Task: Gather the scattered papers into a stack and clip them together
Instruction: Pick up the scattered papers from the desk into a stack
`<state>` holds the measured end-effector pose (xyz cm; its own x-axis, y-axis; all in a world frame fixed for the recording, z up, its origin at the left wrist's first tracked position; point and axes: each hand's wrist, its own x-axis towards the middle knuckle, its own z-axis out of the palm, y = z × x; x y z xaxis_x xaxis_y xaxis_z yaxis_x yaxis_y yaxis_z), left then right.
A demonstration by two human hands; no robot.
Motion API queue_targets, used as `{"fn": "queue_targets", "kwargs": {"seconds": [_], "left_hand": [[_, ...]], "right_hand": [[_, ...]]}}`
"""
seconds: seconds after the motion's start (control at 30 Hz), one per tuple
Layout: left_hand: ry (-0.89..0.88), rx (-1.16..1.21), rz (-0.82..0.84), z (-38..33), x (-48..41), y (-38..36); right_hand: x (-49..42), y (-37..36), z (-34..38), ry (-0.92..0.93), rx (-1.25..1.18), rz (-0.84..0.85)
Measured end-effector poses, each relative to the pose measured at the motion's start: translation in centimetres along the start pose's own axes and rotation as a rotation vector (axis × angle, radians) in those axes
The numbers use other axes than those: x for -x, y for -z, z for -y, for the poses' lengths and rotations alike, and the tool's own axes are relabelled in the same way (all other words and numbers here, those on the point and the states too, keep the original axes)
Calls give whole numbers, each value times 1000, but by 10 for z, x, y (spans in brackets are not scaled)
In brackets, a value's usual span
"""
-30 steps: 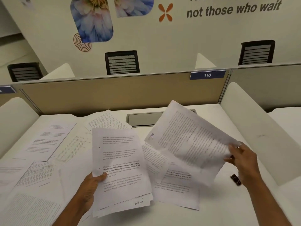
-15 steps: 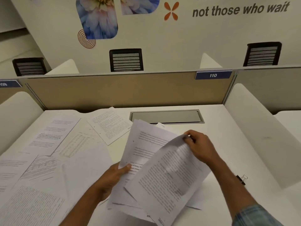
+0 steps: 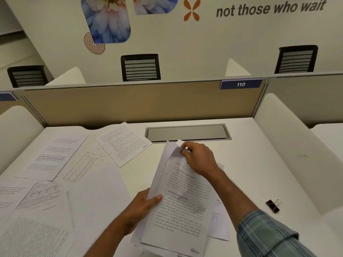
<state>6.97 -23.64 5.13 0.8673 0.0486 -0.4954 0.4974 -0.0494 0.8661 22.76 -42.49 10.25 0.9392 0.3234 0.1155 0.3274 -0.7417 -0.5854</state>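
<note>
A small stack of printed papers sits tilted in front of me, just above the white desk. My left hand grips its left edge, thumb on top. My right hand pinches the top sheet at its far corner, which is curled up. Several loose printed sheets lie scattered over the left half of the desk, one sheet near the back and another sheet further left. A black binder clip lies on the desk at the right, apart from both hands.
A grey cable hatch is set into the desk at the back. A tan partition closes the far side, and white curved dividers stand at both sides. Black chairs show behind the partition.
My right hand has carried its sheet from the right onto the pile in my left hand and slid up to the far corner. The sheets now lie roughly squared.
</note>
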Motion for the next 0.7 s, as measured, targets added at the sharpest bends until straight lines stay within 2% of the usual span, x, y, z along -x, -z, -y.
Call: {"fn": "queue_targets", "kwargs": {"seconds": [0.1, 0.17, 0.23, 0.3, 0.37, 0.43, 0.5, 0.53, 0.7], "left_hand": [[4, 58, -33, 3, -2, 3], [18, 116, -66, 5, -3, 8], [31, 172, -100, 8, -4, 15], [37, 224, -132, 11, -6, 21], [36, 287, -158, 14, -7, 25], [35, 337, -191, 16, -8, 28], [32, 380, -203, 19, -11, 29], [34, 396, -200, 19, -12, 29], [45, 437, -178, 17, -14, 25]], "right_hand": [[1, -8, -2, -7, -175, -1], [8, -15, -11, -41, -224, -103], [20, -22, -24, -158, -265, -276], [36, -28, -38, -370, -396, -335], [52, -37, -52, -562, -639, -205], [66, -43, -61, -670, -871, 44], [78, -46, -62, -664, -990, 283], [82, -48, -59, -629, -1041, 347], [85, -58, -49, -538, -1122, 382]]}}
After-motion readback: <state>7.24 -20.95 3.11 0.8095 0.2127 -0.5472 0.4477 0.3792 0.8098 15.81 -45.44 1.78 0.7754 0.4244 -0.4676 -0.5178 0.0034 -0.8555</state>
